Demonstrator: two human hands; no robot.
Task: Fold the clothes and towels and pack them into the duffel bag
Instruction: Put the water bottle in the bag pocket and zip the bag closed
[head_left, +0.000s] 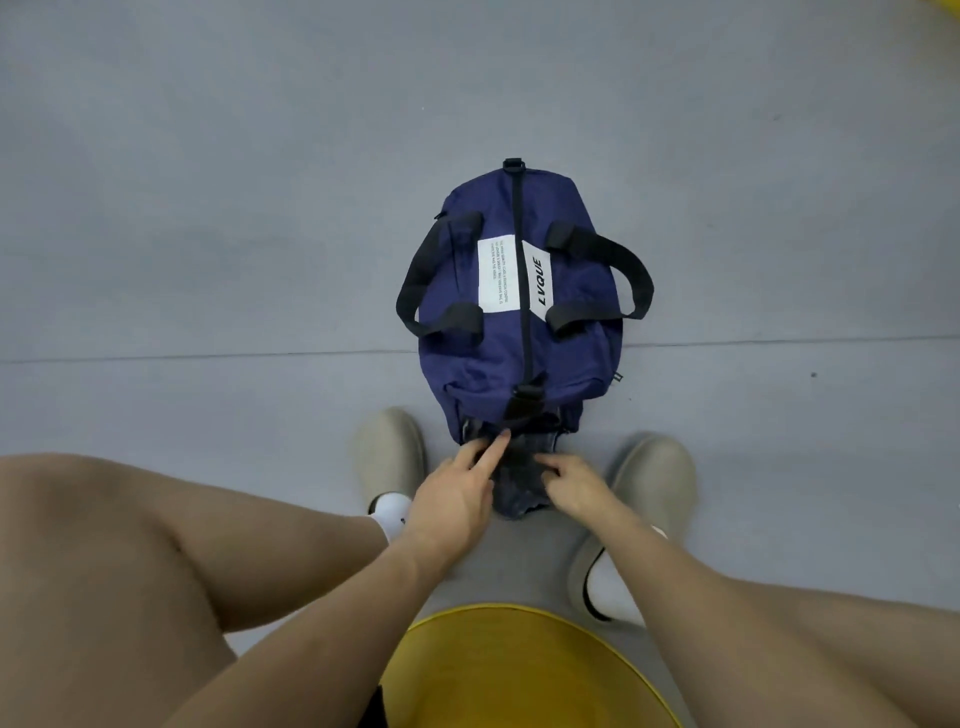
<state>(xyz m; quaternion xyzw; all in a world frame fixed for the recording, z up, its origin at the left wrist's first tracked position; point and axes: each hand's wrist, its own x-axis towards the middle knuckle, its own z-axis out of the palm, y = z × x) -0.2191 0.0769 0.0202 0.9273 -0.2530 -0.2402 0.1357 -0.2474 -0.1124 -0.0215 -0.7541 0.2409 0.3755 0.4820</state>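
Two hands: left hand (457, 499) and right hand (576, 486), both at the near end of the duffel bag (467, 364), both on a dark cloth (519, 488).
Hidden: hands and strap tab cover the bag's near end; can't see the opening or how far in the cloth goes.
Cloth: crumpled and blurred, garment or towel can't tell; one part is against the bag end, the rest hangs toward the person.
Left fingers (493, 449): index straight, tip on the cloth at the bag end; the others are bent, and whether they hold cloth can't tell.
Right fingers: curled down onto the cloth, gripping it.
Cut off: thighs and forearms run out of frame at the bottom; yellow object (948, 4) clipped by the top right corner, unidentifiable.
Label (498, 275): white; small print unreadable, neighbouring patch reads LVQUE.
Bag axis: long axis runs straight away from the person, near end between the feet, far end with its black clip (513, 165) pointing away.
Zip (521, 218): closed, runs along that axis on top.
Handles: black, one flopped left (415, 275), one right (628, 265).
Bag position: on the floor (208, 208), between two grey slippers (389, 452) (654, 478).
Floor: plain grey, a thin seam (208, 358) crossing under the bag.
Seat: yellow stool (519, 670) under the person.
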